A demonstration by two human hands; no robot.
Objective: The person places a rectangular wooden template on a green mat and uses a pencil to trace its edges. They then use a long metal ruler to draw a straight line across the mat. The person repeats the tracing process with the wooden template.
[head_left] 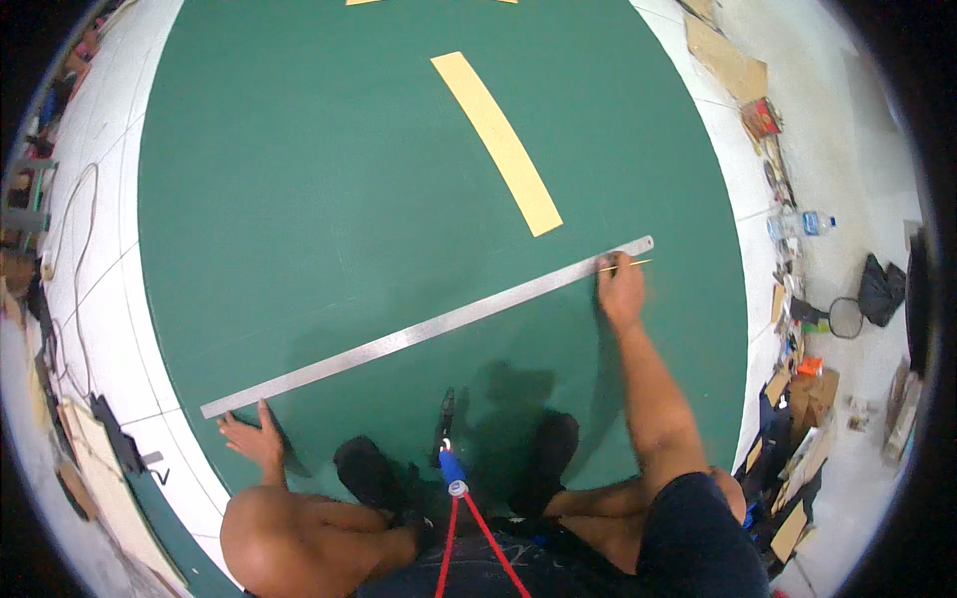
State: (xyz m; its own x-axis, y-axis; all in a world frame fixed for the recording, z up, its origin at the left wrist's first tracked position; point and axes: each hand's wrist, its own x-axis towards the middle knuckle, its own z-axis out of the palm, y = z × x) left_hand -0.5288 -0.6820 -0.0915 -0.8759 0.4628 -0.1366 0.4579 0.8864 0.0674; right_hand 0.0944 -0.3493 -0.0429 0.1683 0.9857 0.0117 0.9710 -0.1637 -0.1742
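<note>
A long metal ruler (419, 331) lies slantwise on a green mat (279, 199), its right end farther from me. My left hand (256, 439) is at the ruler's left end, fingers spread, with fingertips at its near edge. Near the other end, my right hand (622, 291) is closed around a thin yellowish stick (641, 263), perhaps a pencil, and its fingers touch the ruler's edge. Beyond the ruler rests a flat pale-yellow strip (498, 145), apart from it.
A red lanyard (480, 533) with a blue and black piece hangs between my feet. White floor tiles (115, 289) border the mat. At right lie a water bottle (800, 224), a black bag (881, 289) and cardboard pieces (726, 58). A cable (78, 269) curves at left.
</note>
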